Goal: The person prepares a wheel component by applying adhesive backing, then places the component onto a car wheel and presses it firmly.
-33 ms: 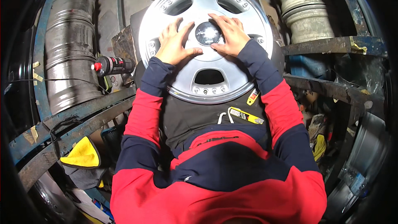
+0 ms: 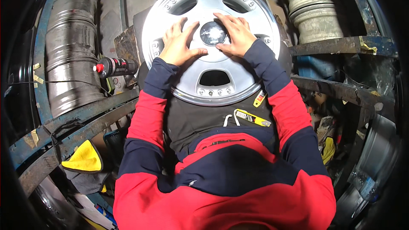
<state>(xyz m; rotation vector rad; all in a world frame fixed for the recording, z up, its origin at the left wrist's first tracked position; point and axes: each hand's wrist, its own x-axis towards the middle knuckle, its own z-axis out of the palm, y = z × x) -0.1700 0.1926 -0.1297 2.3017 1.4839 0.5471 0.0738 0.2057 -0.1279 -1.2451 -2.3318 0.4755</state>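
A large silver alloy wheel [image 2: 213, 73] with small bolts along its openings lies face up in front of me, over my lap. At its middle is a round dark glossy centre cap [image 2: 212, 33]. My left hand [image 2: 181, 42] rests on the wheel face left of the cap, fingers spread, thumb pointing toward the cap's lower edge. My right hand [image 2: 235, 35] is also spread, its thumb and fingers at the cap's right edge. Whether its fingertips press on the cap or on the wheel beside it, I cannot tell.
On my lap lies a yellow utility knife [image 2: 252, 118], near another yellow item [image 2: 259, 98]. A dark bottle with a red cap [image 2: 115, 67] is at left, beside stacked metal rims [image 2: 70, 38]. A yellow-grey cloth [image 2: 84, 157] hangs on the frame [image 2: 96, 113]. More rims [image 2: 317, 23] stand at right.
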